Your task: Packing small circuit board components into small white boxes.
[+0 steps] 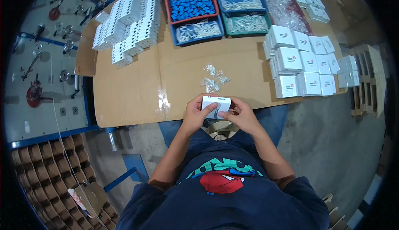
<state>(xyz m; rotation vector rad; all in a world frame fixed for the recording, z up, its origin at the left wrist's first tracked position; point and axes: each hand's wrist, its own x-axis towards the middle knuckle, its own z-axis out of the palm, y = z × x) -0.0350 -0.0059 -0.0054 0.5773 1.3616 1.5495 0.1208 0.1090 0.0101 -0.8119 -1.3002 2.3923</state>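
Close to the cardboard-covered table's near edge, I hold a small white box (216, 101) in both hands. My left hand (193, 112) grips its left side, thumb lying on the printed face. From the right, my right hand (243, 116) holds the other side, with its thumb near the lower edge. The box's underside is hidden by my fingers. Just beyond the hands lie several small clear plastic bags (211, 84) with little pale parts that are too small to make out.
White stacked units (129, 22) stand at the left. Along the back are a red tray (195, 19) of blue parts, blue trays (200, 40) and a green tray (248, 33) of pale pieces. Stacked white boxes (308, 61) fill the right. A wooden pallet (370, 76) lies beyond.
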